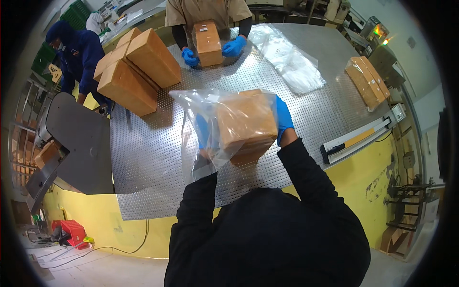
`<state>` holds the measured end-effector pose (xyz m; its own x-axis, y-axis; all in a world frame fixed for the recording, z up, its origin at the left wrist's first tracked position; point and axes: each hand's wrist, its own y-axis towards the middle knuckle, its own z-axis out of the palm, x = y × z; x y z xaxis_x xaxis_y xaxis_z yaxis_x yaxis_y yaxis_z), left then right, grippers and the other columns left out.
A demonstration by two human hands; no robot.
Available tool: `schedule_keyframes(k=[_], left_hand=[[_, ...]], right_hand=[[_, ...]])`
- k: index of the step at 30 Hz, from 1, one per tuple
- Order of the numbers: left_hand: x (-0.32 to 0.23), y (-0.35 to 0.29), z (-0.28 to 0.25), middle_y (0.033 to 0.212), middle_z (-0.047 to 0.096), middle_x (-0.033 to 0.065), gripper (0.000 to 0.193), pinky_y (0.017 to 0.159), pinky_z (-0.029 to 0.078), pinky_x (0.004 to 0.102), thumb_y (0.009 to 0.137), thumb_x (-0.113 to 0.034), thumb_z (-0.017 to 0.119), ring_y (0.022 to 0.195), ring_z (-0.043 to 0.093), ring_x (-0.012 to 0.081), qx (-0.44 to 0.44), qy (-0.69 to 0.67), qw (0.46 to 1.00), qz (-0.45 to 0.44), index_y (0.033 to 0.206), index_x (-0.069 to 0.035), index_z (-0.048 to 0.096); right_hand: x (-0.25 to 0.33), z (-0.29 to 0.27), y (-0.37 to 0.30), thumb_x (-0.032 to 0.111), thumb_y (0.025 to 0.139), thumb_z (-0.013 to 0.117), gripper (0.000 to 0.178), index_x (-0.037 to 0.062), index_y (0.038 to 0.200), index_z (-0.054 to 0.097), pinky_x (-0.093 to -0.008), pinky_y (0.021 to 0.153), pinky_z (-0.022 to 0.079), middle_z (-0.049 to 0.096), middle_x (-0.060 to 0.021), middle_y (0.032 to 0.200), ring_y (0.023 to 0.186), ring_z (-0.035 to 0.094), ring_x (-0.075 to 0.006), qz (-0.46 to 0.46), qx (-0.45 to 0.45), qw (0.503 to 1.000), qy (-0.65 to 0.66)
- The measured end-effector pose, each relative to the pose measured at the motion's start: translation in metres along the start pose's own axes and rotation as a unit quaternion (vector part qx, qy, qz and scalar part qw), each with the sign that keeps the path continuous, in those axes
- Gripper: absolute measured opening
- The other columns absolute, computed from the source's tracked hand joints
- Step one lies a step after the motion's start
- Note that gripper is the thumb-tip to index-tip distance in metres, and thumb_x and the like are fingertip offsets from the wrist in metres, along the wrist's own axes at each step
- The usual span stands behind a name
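A brown block-shaped loaf of bread is in front of me, over the table, inside a clear plastic bag. The loose end of the bag spreads out to the left. My right hand, in a blue glove, is closed against the loaf's right side, its fingertips hidden behind it. Through the film shows my left hand, also blue-gloved, at the loaf's left side. It grips the bag there, though the film blurs its fingers.
Several unbagged loaves stand at the table's left. Across, a co-worker's gloved hands flank a bagged loaf. Flat plastic bags lie far right of centre. A bar sealer and bagged bread are at right.
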<state>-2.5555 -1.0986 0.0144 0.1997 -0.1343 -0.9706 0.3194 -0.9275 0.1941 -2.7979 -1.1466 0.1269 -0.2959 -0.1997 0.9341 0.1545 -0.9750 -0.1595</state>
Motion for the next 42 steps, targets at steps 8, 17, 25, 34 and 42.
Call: schedule_keyframes(k=[8, 17, 25, 34, 42], left_hand=[[0.037, -0.012, -0.005, 0.105, 0.058, 0.008, 0.031, 0.076, 0.051, 0.0261, 0.098, -0.025, 0.044, 0.093, 0.059, 0.0168, 0.019, 0.041, 0.999, 0.007, 0.119, -0.002, 0.049], [-0.132, -0.074, -0.015, 0.103, 0.057, 0.0076, 0.03, 0.076, 0.05, 0.0294, 0.09, -0.015, 0.057, 0.093, 0.058, 0.0162, 0.139, -0.024, 0.989, -0.039, 0.116, -0.002, 0.049], [-0.128, -0.099, 0.004, 0.121, 0.051, 0.0081, 0.038, 0.089, 0.045, 0.0293, 0.089, -0.009, 0.055, 0.106, 0.052, 0.0171, -0.004, -0.252, 0.959, -0.132, 0.125, 0.0, 0.046], [-0.108, -0.121, 0.007, 0.112, 0.052, 0.0078, 0.043, 0.091, 0.042, 0.0278, 0.088, -0.001, 0.049, 0.106, 0.05, 0.0166, -0.015, -0.128, 0.991, -0.042, 0.129, 0.002, 0.039], [-0.086, -0.124, 0.02, 0.102, 0.051, 0.0053, 0.036, 0.076, 0.045, 0.026, 0.086, 0.002, 0.05, 0.089, 0.05, 0.0137, -0.057, -0.053, 0.997, -0.013, 0.121, 0.001, 0.047]], right_hand=[[-0.011, -0.011, -0.013, 0.01, 0.089, 0.051, 0.026, 0.0021, 0.113, 0.056, -0.0265, 0.079, 0.048, 0.062, -0.0057, 0.101, 0.089, 0.059, -0.0137, 0.067, 0.023, 0.997, 0.022], [0.013, -0.032, -0.081, 0.016, 0.087, 0.056, 0.04, 0.0024, 0.125, 0.048, -0.025, 0.075, 0.045, 0.063, -0.0085, 0.107, 0.089, 0.059, -0.013, 0.134, 0.12, 0.973, 0.148], [-0.024, -0.038, -0.071, 0.012, 0.085, 0.057, 0.01, 0.0052, 0.092, 0.056, -0.024, 0.065, 0.041, 0.055, -0.0002, 0.081, 0.07, 0.049, -0.0101, 0.075, 0.064, 0.994, 0.042], [-0.054, -0.038, -0.056, 0.008, 0.087, 0.052, 0.004, 0.0048, 0.084, 0.054, -0.024, 0.063, 0.043, 0.051, -0.0001, 0.073, 0.067, 0.048, -0.0097, 0.05, -0.002, 0.999, -0.007], [-0.107, -0.064, -0.048, 0.005, 0.085, 0.051, 0.003, 0.0046, 0.087, 0.054, -0.0237, 0.061, 0.044, 0.055, -0.0017, 0.077, 0.072, 0.049, -0.007, 0.0, -0.019, 0.994, -0.11]])
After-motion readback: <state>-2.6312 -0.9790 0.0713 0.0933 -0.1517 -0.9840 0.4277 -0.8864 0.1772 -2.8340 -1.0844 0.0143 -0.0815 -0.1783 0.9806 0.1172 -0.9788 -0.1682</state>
